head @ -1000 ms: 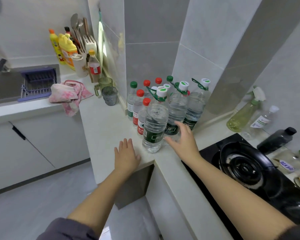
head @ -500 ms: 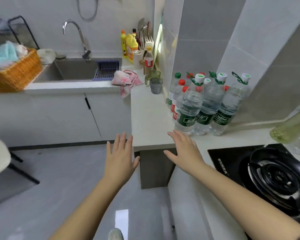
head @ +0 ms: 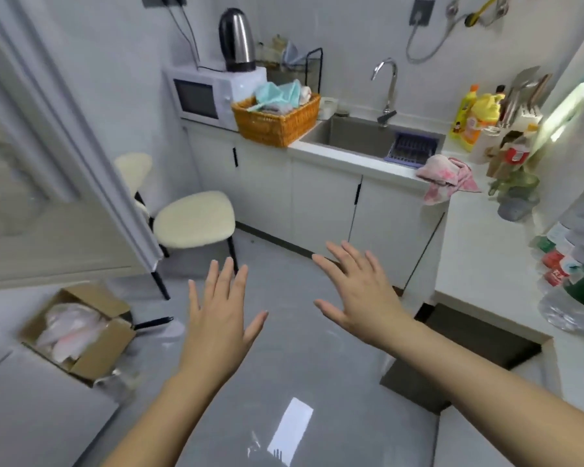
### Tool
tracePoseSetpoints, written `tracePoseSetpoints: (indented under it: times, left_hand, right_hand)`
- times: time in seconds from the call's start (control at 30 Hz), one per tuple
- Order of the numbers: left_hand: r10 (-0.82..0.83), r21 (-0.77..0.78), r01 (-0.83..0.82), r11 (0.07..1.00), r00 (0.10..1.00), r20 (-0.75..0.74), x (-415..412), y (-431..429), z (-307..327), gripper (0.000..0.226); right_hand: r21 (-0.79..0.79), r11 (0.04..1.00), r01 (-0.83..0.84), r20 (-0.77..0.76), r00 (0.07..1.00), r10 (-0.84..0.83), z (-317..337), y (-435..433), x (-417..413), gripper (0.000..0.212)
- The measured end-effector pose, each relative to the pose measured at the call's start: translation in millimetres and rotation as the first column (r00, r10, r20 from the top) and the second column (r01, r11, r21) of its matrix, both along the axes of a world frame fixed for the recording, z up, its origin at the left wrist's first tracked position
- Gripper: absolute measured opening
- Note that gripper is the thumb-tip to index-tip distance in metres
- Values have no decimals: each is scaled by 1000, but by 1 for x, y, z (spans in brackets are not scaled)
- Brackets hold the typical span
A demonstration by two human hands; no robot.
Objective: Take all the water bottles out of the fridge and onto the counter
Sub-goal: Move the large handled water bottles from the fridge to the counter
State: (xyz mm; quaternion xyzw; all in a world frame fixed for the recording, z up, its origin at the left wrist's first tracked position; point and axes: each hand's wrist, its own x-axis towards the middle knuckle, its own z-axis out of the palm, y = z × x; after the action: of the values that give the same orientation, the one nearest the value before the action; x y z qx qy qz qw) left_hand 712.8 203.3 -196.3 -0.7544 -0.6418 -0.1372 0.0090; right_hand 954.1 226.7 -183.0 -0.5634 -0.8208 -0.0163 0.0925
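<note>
Several clear water bottles [head: 577, 281] with green and red labels stand blurred on the white counter [head: 479, 251] at the far right edge. My left hand [head: 218, 318] and my right hand [head: 358, 291] float over the grey floor in the middle, both with fingers spread straight and holding nothing. Both hands are well to the left of the bottles. A tall white door-like panel [head: 58, 156] fills the left side; whether it belongs to the fridge I cannot tell.
A cream-seated chair [head: 193, 219] stands by the left panel. An open cardboard box [head: 78, 328] lies on the floor at lower left. A sink [head: 368, 136], orange basket [head: 277, 121], microwave [head: 206, 96] and pink cloth [head: 447, 175] line the back counter.
My view has swung left, away from the bottle cluster toward the floor and left panel. Both hands have left the counter edge and now hang spread over the floor.
</note>
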Motion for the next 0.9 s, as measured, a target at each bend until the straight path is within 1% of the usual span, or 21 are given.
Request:
tracePoseSetpoints:
  times: [0.2,0.37,0.5,0.67,0.8,0.9]
  left_hand:
    - [192,19,-192,981,981,-16,-159,-65,7,76]
    - [376,59,-376,925,926,16,-277,-115,18,75]
    - [484,73,-482,873,875,-4,-342,-138,29,76]
    - [573,87,-571,816,820,13,-403,-151,31,76]
    - [641,116,-637,762,768,8,-451,-153,33,76]
    - [698,127,-692,710,716,-5,-497,-153,34,76]
  right_hand:
    - [81,971,-227,5,974,227,1,-17,-172,71]
    - [103,923,-371,-37,926,376,5,-32,-306,70]
    - [115,886,-450,-43,888,457,14,-38,-383,70]
    - [132,842,-523,-29,847,530,20,-35,-455,67]
    - [140,793,-593,-34,797,602,21,-26,-519,66]
    - [140,740,-658,-50,741,669,19,-16,-579,68]
